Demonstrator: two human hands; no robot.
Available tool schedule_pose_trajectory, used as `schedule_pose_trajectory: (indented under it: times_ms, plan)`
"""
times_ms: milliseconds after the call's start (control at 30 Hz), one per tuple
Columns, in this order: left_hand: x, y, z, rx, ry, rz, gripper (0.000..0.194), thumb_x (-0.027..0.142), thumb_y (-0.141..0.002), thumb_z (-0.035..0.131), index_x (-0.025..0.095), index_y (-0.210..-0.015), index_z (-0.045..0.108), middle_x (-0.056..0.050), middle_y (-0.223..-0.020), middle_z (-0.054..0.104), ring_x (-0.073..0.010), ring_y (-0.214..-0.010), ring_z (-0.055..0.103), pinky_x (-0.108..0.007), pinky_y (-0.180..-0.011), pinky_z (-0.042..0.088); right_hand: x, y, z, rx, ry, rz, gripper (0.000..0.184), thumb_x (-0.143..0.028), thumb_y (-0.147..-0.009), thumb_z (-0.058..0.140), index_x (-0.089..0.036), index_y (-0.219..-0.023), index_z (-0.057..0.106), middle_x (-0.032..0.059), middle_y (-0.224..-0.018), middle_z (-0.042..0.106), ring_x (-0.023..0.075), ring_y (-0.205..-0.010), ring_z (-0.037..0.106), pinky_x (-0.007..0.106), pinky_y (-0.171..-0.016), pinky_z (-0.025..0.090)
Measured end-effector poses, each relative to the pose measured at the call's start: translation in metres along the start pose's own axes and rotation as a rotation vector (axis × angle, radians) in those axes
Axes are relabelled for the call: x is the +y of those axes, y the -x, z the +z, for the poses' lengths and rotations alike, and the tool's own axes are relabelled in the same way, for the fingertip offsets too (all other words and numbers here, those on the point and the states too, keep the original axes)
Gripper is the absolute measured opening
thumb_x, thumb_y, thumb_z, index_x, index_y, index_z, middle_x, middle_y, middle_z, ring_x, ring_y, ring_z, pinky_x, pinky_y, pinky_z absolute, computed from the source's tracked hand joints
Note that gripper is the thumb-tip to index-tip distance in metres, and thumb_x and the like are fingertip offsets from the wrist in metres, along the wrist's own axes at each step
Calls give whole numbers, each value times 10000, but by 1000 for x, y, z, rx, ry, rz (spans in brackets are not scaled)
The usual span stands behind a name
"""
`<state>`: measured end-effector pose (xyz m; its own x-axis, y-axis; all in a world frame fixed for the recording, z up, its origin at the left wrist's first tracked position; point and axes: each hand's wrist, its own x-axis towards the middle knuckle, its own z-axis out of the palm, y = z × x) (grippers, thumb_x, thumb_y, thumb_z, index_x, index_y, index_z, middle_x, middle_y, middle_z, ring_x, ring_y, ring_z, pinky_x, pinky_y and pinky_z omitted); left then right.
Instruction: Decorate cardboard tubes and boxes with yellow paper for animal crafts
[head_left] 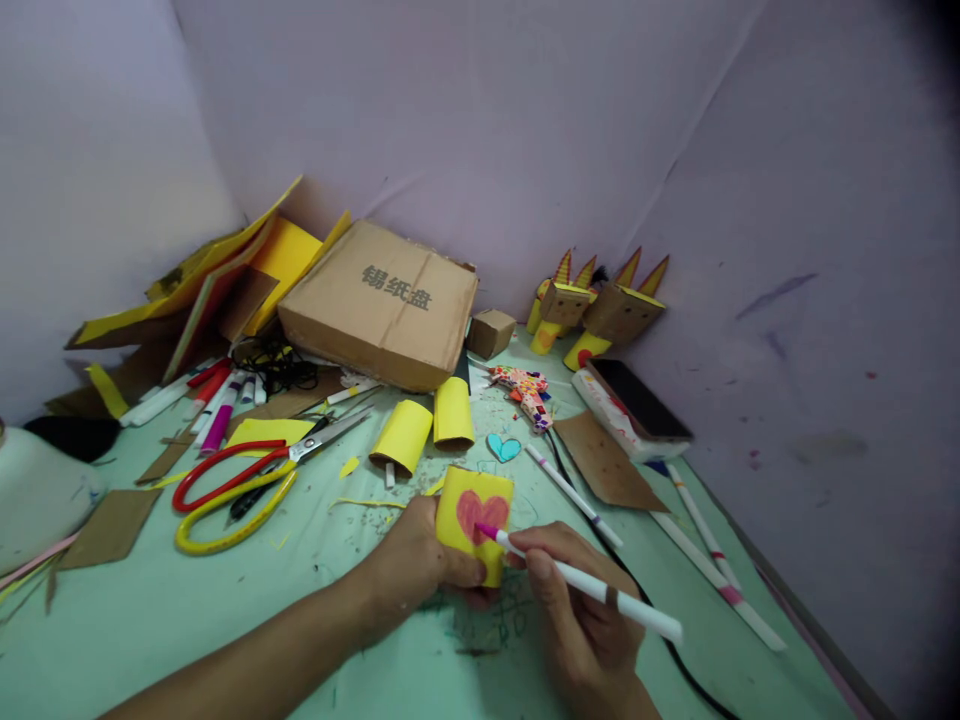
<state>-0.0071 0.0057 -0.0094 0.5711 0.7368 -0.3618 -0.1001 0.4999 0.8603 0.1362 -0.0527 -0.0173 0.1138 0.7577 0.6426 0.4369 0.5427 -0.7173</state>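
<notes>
My left hand [424,560] grips a yellow paper-covered tube [498,492] by its lower left side, thumb across the front. A pink-red heart [471,508] is coloured on the face turned toward me. In my right hand [581,610] is a white marker [592,583] with a magenta tip and a brown band, pinched between thumb and fingers. Its tip rests on or just over the heart. Behind the held tube, two more yellow tubes [403,437] sit on the table, one lying tilted and one more upright. A blue cut-out heart [503,447] lies close by.
Red-and-yellow scissors [285,470] lie open at left, near loose markers [217,410]. A cardboard box [382,300] stands at the back. A patterned glue gun [523,390] trails a black cord rightward. Cardboard figures [619,312], a phone [637,395] and capless markers [574,495] occupy the right.
</notes>
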Motion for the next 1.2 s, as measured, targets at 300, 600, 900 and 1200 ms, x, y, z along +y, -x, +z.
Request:
schedule_pose_trajectory:
  times_ms: [300,600,900,1200]
  plan:
    - [-1,0,0,7,5,17,196,104,-459,658,106,-655,652,-21,-550,652,-152,-504,586,-239,-479,474,-2,0,1,35,-5,51,194,-133,-829,497,-202,-874,673,22,-645,631,156,-560,593,267,-499,439]
    - [-1,1,1,29,-1,2,226,111,-452,669,115,-677,644,-18,-567,663,-160,-516,593,-251,-492,483,-2,-2,-3,20,46,2,214,-111,-828,488,-214,-893,663,14,-643,628,151,-553,594,257,-484,439]
    - [4,3,3,34,-5,-31,189,113,-444,644,118,-633,646,-5,-526,652,-143,-473,578,-239,-483,464,-1,-5,-8,39,132,17,203,-91,-843,494,-216,-926,630,12,-704,642,145,-625,617,248,-546,483]
    - [3,3,3,38,-8,-21,217,92,-452,650,118,-667,632,3,-525,647,-140,-482,579,-232,-483,465,-1,-3,-5,15,96,21,212,-86,-837,487,-218,-922,628,9,-696,638,146,-615,613,253,-539,471]
